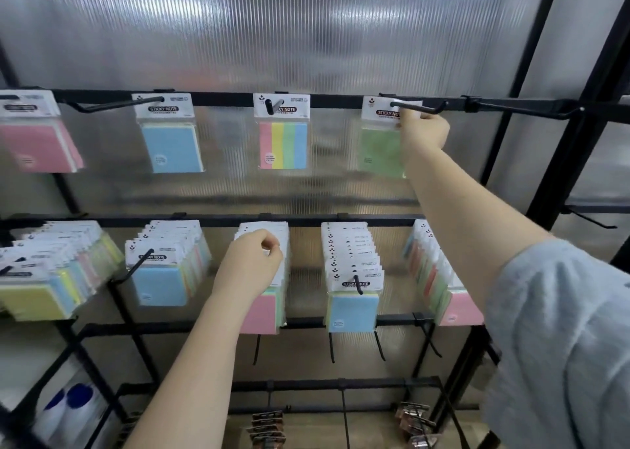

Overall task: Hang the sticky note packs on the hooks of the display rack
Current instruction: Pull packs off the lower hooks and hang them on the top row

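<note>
Just left of the right hand's [424,131] curled fingers hangs the green sticky note pack [380,148], its white header card pinched at the right edge and already threaded on the top-row hook [419,108], whose upturned tip pokes out just past the knuckles. That pack looks seated or nearly so; whether the fingers are about to let go I cannot tell. Further left along the same top rail [221,99] hang single packs: a striped pack [283,145], a blue pack [172,146] and a pink pack [39,146], each with little behind it, so the upper row seems barely started.

Below, the left hand [254,264] has its fingers curled over the header cards of a full stack with a pink front pack [259,314] on the middle rail, apparently gripping one, probably to bring it up. Neighbouring stacks to either side of those fingers are thick. By my reading, plenty remains to be hung.
</note>
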`<state>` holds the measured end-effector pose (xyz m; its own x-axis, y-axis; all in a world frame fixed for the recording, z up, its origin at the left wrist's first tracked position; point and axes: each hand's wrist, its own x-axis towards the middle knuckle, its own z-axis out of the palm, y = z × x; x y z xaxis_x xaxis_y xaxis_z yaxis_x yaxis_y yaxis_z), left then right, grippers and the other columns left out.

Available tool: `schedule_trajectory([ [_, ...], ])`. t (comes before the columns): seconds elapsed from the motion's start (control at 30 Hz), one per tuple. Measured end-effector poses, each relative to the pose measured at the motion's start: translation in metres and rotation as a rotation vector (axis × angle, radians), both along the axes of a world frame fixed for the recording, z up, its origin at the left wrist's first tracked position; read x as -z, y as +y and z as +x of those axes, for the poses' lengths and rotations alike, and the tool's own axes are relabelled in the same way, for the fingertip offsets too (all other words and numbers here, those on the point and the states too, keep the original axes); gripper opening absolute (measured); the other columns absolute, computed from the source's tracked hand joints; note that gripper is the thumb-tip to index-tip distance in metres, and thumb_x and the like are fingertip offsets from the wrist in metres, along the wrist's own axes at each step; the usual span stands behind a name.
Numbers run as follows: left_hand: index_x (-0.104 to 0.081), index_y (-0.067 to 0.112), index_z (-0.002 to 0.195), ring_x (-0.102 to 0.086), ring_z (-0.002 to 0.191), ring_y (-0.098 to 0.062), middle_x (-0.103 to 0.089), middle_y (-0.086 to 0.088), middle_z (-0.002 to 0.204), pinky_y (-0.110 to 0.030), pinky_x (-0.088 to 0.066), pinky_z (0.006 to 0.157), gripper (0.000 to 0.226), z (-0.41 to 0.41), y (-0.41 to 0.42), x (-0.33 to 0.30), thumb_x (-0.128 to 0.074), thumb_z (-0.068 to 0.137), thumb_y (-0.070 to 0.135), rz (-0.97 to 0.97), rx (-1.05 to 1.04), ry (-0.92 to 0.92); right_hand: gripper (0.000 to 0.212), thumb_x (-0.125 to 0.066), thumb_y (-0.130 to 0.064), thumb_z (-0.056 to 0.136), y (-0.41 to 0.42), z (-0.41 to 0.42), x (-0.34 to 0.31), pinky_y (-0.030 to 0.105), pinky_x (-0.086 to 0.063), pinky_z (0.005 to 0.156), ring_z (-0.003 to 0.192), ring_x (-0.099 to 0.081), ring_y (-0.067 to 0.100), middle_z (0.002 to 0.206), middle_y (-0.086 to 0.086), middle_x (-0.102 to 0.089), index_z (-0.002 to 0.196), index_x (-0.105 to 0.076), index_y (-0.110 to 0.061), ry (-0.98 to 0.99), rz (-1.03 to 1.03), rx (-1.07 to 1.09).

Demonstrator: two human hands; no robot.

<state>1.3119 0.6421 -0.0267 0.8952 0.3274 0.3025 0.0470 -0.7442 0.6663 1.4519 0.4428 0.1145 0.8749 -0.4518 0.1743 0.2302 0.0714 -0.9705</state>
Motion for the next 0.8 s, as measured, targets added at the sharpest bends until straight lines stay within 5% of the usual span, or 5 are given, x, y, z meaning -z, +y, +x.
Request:
schedule_trajectory([
  [0.2,-0.061,0.023,0.093,-0.053,0.090,-0.008,-0.061,0.009,0.100,-0.020,-0.036,0.068,0.011,-0.010,0.013,0.007,-0.051,0.092,0.019,0.036,-0.050,-0.012,0.021,-0.063,-0.020,0.087,0.001,0.013,-0.008,0.022,-0.040,0.072,0.086,-0.054,0.017,0.097,0.001,-0.061,0.106,-0.060,-0.013,0.075,-0.020,-0.046],
  [0.33,-0.060,0.023,0.093,-0.053,0.093,-0.012,-0.059,0.004,0.103,-0.028,-0.040,0.076,0.010,-0.018,0.019,0.012,-0.050,0.093,0.020,-0.003,-0.122,-0.070,0.018,-0.062,-0.023,0.086,0.000,0.013,-0.004,0.023,-0.041,0.073,0.090,-0.058,0.018,0.098,0.000,-0.062,0.099,-0.057,-0.012,0.050,-0.020,0.003],
  [0.43,-0.059,0.021,0.093,-0.054,0.095,-0.016,-0.056,0.005,0.100,-0.033,-0.044,0.082,0.009,-0.024,0.024,0.018,-0.051,0.092,0.017,-0.049,-0.175,-0.122,0.029,-0.057,-0.023,0.089,0.000,0.005,0.012,0.016,-0.040,0.070,0.091,-0.056,0.012,0.104,-0.001,-0.062,0.115,-0.059,-0.010,0.005,-0.076,0.075],
  [0.67,-0.060,0.015,0.107,-0.058,0.098,-0.019,-0.059,-0.001,0.105,-0.033,-0.047,0.083,0.017,-0.033,0.036,0.040,-0.051,0.094,0.021,-0.144,-0.245,-0.134,0.024,-0.048,-0.008,0.089,-0.004,-0.070,0.111,0.005,-0.041,0.074,0.085,-0.056,0.005,0.093,-0.006,-0.064,0.103,-0.067,-0.010,-0.120,-0.126,0.087],
  [0.8,-0.058,0.013,0.121,-0.057,0.101,-0.015,-0.064,-0.002,0.113,-0.025,-0.040,0.081,0.028,-0.039,0.033,0.051,-0.047,0.096,0.021,-0.217,-0.239,-0.097,0.033,-0.043,-0.008,0.093,-0.004,-0.107,0.178,0.014,-0.036,0.091,0.108,-0.055,0.009,0.115,-0.002,-0.064,0.119,-0.064,-0.009,0.058,-0.183,0.081],
])
